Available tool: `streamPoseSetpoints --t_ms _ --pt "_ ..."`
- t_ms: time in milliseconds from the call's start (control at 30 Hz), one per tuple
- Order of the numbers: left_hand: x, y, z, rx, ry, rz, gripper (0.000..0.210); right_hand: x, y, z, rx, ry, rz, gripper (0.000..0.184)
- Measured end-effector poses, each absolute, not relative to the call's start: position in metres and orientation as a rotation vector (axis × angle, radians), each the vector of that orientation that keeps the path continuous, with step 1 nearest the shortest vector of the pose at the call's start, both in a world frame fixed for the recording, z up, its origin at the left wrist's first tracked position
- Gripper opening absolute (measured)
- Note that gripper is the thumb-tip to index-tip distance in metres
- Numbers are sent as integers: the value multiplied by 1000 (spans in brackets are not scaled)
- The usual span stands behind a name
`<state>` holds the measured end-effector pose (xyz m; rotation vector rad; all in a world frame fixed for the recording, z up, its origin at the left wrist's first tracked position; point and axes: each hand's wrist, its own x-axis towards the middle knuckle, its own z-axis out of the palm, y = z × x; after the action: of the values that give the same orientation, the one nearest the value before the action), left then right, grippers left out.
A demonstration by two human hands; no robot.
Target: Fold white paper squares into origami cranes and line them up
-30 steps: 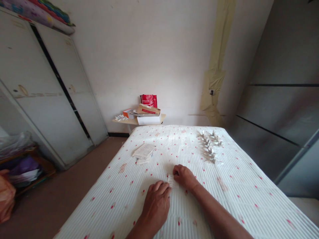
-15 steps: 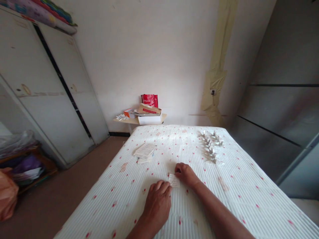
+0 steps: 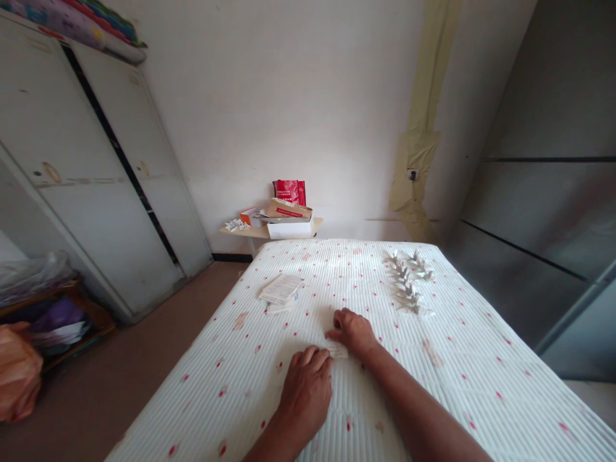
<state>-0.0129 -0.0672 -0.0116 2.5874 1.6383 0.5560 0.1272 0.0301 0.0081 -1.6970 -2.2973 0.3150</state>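
A small sheet of printed paper lies on the bed, partly covered by my hands. My left hand rests at its left edge, with the fingers bent and their tips on the paper. At its upper right is my right hand, fingers curled and thumb reaching along the paper's top edge. Further up on the left is a loose stack of printed paper sheets. Several folded paper cranes stand grouped on the right side of the bed.
The bed has a white ribbed cover with red spots. Behind it, a small table bears a white box, a red bag and more folded white paper pieces. Wardrobes stand left; a grey cabinet stands right.
My right hand has shifted slightly left, its thumb now stretched across the paper's upper edge. Less of the paper shows. My left hand stays nearly in place.
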Motion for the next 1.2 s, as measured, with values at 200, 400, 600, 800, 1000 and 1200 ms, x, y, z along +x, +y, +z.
streamPoseSetpoints --t_ms 200,400,600,800,1000,1200 --pt "-12 -67 -12 2583 1657 549 25 132 41 3 -1726 -2211 382 15" --pt "-12 -68 -13 2587 1674 552 24 145 26 0 -1463 -2232 494 33" --pt "-12 -68 -12 2586 1652 559 26 145 27 -2 -1477 -2215 519 21" --pt "-12 -68 -9 2583 1661 538 26 156 41 -6 -1453 -2097 566 10" --pt "-11 -68 -12 2589 1648 567 28 149 21 -6 -1430 -2155 568 40" --pt "-12 -69 -8 2591 1642 534 32 144 19 -5 -1472 -2140 538 33"
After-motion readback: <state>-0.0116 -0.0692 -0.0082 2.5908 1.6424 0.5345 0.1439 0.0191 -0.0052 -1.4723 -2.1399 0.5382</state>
